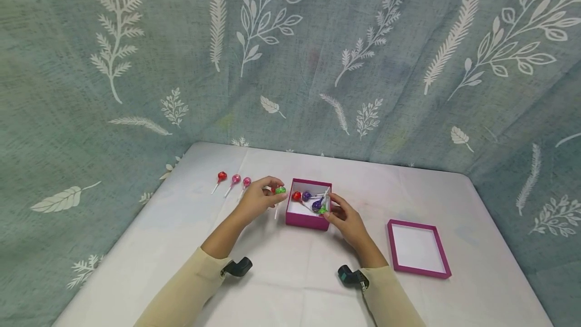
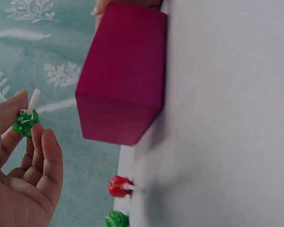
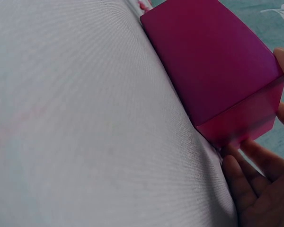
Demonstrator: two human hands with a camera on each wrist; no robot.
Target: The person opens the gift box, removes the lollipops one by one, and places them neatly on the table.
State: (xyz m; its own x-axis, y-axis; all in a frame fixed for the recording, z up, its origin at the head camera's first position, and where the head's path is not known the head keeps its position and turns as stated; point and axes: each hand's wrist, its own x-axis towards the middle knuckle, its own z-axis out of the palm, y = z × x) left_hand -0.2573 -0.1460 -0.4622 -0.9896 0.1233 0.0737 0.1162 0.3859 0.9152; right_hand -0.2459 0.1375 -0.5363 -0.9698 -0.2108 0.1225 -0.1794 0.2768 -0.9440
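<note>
My left hand [image 1: 258, 200] pinches a green-wrapped lollipop [image 2: 25, 126] between thumb and fingers, left of a magenta box [image 1: 306, 221]. Its white stick points down in the head view. Inside the open-topped box lie several lollipops: a red one [image 1: 296, 196], a purple one [image 1: 306, 196], another purple one [image 1: 316, 206] and a green one [image 1: 323, 211]. With thumb and fingers, my right hand [image 1: 347, 218] grips the box at its right side. Some of its fingers [image 3: 248, 177] lie low against the box's side, near the table.
A magenta-rimmed lid [image 1: 419, 247] with a white inside lies at right. At the left are a red lollipop [image 1: 222, 176] and two pink lollipops [image 1: 236, 179]. The left wrist view shows another red lollipop [image 2: 119, 186] and a green lollipop [image 2: 117, 219] beyond the box.
</note>
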